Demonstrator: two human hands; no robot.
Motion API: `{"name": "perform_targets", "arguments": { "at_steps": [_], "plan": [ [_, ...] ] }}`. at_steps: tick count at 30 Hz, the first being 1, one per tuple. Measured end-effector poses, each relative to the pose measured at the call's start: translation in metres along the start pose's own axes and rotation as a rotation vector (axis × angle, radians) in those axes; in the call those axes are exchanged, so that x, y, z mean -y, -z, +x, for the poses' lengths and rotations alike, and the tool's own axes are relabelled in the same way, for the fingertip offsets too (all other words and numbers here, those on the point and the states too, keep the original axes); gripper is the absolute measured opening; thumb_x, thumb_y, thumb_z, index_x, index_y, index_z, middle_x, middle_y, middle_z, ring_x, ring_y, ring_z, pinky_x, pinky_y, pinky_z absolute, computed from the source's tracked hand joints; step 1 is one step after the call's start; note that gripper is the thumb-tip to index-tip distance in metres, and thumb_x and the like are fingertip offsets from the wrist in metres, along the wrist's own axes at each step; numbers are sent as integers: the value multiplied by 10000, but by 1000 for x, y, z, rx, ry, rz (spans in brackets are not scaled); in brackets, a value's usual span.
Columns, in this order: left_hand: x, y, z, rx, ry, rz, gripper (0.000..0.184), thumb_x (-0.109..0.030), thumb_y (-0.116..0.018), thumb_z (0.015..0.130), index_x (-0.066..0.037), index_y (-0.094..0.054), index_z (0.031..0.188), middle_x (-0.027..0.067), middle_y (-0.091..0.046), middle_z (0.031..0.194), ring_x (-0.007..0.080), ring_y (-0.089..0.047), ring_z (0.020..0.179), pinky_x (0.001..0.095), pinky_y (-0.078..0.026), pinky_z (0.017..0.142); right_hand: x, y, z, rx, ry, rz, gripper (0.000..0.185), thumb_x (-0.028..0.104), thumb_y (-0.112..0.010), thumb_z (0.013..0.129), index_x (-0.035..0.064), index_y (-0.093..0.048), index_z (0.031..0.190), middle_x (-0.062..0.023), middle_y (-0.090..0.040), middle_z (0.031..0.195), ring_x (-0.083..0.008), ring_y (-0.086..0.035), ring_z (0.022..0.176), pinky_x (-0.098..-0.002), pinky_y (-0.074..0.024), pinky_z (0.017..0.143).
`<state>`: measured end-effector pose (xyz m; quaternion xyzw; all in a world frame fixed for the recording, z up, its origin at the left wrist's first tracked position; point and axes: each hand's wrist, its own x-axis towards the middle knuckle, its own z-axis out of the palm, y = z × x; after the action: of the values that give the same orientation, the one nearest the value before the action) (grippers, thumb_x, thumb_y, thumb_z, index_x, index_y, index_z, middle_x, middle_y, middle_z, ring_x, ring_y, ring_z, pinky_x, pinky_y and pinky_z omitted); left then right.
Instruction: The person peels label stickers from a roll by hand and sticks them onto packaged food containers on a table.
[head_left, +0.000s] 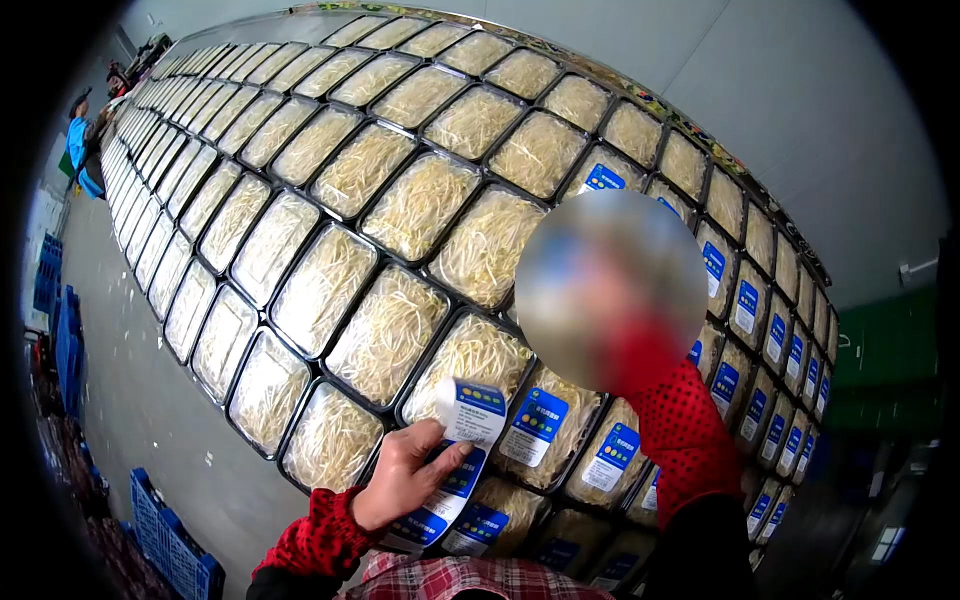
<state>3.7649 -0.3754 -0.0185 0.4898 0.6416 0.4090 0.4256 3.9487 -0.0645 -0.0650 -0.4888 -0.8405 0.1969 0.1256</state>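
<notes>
By the left hand (408,475), in the head view, a label strip (478,425) is pinched between thumb and fingers, above the black-rimmed sprout trays (390,335) nearest the body. Whether the right hand (612,295) is open or closed cannot be made out; it is covered by a round blur over the trays, with only the red sleeve (685,430) left clear below. The strip can be judged light, thin and limp, apt to curl or crease, its labels probably sticky-backed; it is best gripped by its edges. The trays' clear tops look smooth and perhaps slippery. Fine print cannot be read, the strip's lower end is hard to follow near the plaid clothing (470,578), and the farthest trays are too small to be told apart.
</notes>
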Motion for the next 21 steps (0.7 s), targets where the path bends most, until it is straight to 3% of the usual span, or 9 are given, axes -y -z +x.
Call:
{"name": "perform_targets", "arguments": {
  "at_steps": [2, 3, 4, 7, 9, 12, 17, 19, 21],
  "plan": [
    [-2, 5, -1, 27, -62, 41, 209, -110, -737, 877, 39, -592, 846, 164, -518, 728, 323, -518, 609, 386, -421, 558, 12, 6, -13, -115, 48, -94, 590, 335, -868, 667, 28, -607, 1099, -203, -693, 952, -379, -679, 915, -458, -527, 791],
    [-3, 8, -2, 52, -90, 72, 190, -104, -728, 885, 44, -608, 888, 165, -554, 779, 310, -554, 661, 370, -442, 594, 22, 17, -20, -244, 99, -196, 622, 350, -870, 661, 18, -600, 1112, -218, -685, 983, -382, -673, 921, -459, -527, 787],
    [-6, 10, -4, 58, -111, 52, 175, -98, -721, 889, 40, -623, 934, 164, -569, 809, 314, -567, 692, 367, -452, 618, 35, 30, -30, -86, 57, -93, 650, 352, -871, 682, -14, -595, 1143, -238, -654, 1076, -362, -665, 928, -436, -532, 780],
    [-8, 10, -17, 83, -155, -3, 206, -85, -706, 900, 27, -653, 1065, 159, -609, 877, 318, -605, 786, 364, -482, 689, 77, 35, -101, 636, 17, 758, 468, 226, -835, 778, -25, -646, 1125, -106, -688, 955, -181, -639, 884, -323, -530, 759],
    [-1, 5, -35, 62, -57, -106, 217, -91, -744, 866, 19, -673, 1040, 157, -607, 1106, 288, -592, 983, 357, -472, 862, 101, 8, -155, 627, -4, 954, 349, 151, -823, 806, -23, -669, 1066, -59, -702, 935, -98, -619, 840, -257, -518, 750],
    [-4, 11, -61, -20, -273, 228, 200, -99, -797, 788, -17, -710, 949, 232, -398, 1475, 386, -439, 1312, 478, -349, 1084, 128, 11, -202, 585, -82, 1021, 322, 126, -826, 795, -1, -667, 1044, -30, -676, 890, -83, -609, 811, -261, -506, 721],
    [-2, 22, -92, 88, -324, 21, 191, -60, -780, 766, 3, -674, 912, 207, -564, 1308, 374, -616, 1108, 409, -508, 901, 152, -2, -226, 545, 370, 752, 342, 175, -796, 829, -5, -657, 1084, -58, -634, 847, -122, -599, 819, -299, -498, 764],
    [2, 25, -111, -66, -323, 142, 199, -51, -776, 774, 9, -659, 923, 196, -568, 1293, 379, -632, 1065, 406, -528, 857, 161, -7, -232, 562, 379, 772, 322, 185, -775, 848, -11, -662, 1077, -78, -647, 858, -135, -600, 823, -304, -494, 788],
    [6, 27, -130, -86, -247, 91, 216, -53, -776, 759, 0, -655, 930, 185, -573, 1283, 385, -612, 1080, 428, -511, 876, 176, -6, -239, 862, 111, 933, 286, 167, -777, 842, -9, -670, 1040, -89, -666, 871, -130, -610, 840, -301, -497, 792]
  ]
}}
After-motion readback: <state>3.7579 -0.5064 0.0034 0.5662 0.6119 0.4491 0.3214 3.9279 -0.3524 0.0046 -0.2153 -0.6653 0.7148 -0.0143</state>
